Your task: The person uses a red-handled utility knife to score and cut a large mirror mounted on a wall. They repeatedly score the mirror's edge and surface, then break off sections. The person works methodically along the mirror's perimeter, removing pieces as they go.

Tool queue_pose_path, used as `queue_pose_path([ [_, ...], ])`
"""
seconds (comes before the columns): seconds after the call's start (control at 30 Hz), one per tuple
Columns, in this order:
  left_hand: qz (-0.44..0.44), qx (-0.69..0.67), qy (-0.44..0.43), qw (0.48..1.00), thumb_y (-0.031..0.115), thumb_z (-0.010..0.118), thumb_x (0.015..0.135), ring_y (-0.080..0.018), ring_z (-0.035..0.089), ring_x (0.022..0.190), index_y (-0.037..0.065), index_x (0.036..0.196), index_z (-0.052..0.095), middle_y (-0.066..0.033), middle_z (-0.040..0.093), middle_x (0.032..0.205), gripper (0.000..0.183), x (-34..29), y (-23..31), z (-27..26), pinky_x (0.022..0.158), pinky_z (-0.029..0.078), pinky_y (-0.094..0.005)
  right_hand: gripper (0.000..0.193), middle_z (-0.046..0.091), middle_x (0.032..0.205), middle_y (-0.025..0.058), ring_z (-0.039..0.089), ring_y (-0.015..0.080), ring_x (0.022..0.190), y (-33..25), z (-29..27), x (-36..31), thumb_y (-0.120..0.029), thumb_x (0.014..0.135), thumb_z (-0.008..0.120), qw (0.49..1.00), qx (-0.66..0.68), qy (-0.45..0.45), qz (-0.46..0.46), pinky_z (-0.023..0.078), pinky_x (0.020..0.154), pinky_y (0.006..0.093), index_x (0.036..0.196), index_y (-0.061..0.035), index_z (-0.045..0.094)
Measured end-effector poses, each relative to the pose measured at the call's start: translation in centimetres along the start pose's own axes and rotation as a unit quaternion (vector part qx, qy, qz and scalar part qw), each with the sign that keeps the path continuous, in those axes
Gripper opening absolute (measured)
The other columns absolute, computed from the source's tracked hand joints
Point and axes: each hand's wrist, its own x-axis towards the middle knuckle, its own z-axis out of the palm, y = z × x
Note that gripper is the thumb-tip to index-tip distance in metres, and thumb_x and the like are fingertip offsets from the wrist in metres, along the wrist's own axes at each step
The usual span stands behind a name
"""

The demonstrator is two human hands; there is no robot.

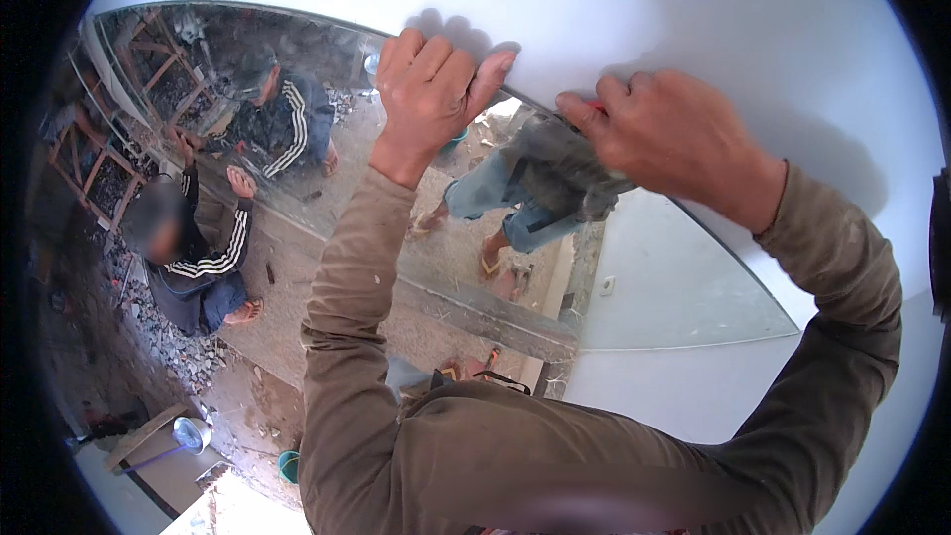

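A large mirror (396, 248) with a dark top edge stands against a white wall (584, 0). At its upper edge, my left hand (426, 89) presses with the fingers laid over the rim and the thumb stretched out to the side. Farther right along the same edge, my right hand (674, 134) is closed in a pinch. A small red thing (597, 105) shows between its fingers; most of it is hidden, so its kind is unclear. Both arms are raised in brown sleeves. My jeans and sandalled feet are reflected in the glass.
On the left, another person (193, 258) in a dark striped-sleeve jacket squats with hands raised near the mirror's far end. Grey rubble (178, 347) lies beside a stepped floor. Lower left are a white bucket (191, 434) and a green bucket (288, 466).
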Motion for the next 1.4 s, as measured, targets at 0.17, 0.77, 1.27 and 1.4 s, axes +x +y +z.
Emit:
queue_pose_path([
  [0.17, 0.014, 0.017, -0.008, 1.0, 0.029, 0.086, 0.084, -0.0189, 0.038, 0.058, 0.014, 0.055, 0.043, -0.0003, 0.036, 0.059, 0.054, 0.0, -0.7, -0.2, 0.055, 0.031, -0.0342, 0.029, 0.057, 0.073, 0.0044, 0.062, 0.018, 0.058, 1.1, 0.5, -0.7, -0.015, 0.093, 0.064, 0.999, 0.017, -0.024, -0.029, 0.051, 0.052, 0.0326, 0.121, -0.0089, 0.067],
  [0.77, 0.01, 0.019, -0.122, 0.992, 0.021, 0.08, 0.086, -0.0256, 0.056, 0.077, 0.008, 0.081, 0.069, -0.0062, 0.061, 0.083, 0.017, 0.1, 1.3, -3.5, 0.071, 0.049, -0.0396, 0.067, 0.056, 0.081, 0.007, 0.059, 0.0223, 0.069, -4.5, -1.5, -23.0, 0.002, 0.079, 0.077, 0.95, 0.123, 0.046, 0.284, 0.047, 0.059, 0.0379, 0.142, -0.0126, 0.061],
  [1.27, -0.095, 0.088, -0.237, 0.963, 0.035, 0.064, 0.1, -0.042, 0.045, 0.141, 0.005, 0.143, 0.054, -0.0231, 0.048, 0.151, 0.054, -0.6, -9.7, -10.1, 0.117, 0.037, -0.0538, 0.052, 0.067, 0.103, 0.0192, 0.07, 0.0348, 0.085, -9.0, 5.1, -18.4, 0.006, 0.092, 0.06, 0.838, 0.325, 0.206, 0.387, 0.055, 0.072, 0.0417, 0.144, 0.0005, 0.056],
  [1.4, -0.068, 0.133, -0.221, 0.964, 0.045, 0.066, 0.098, -0.0431, 0.049, 0.137, 0.001, 0.139, 0.056, -0.0254, 0.052, 0.144, 0.06, -1.1, -19.2, -11.8, 0.118, 0.037, -0.0549, 0.048, 0.067, 0.104, 0.02, 0.071, 0.0351, 0.088, -7.4, 2.8, -12.2, 0.007, 0.092, 0.059, 0.821, 0.306, 0.257, 0.409, 0.057, 0.075, 0.0423, 0.139, 0.0015, 0.057],
])
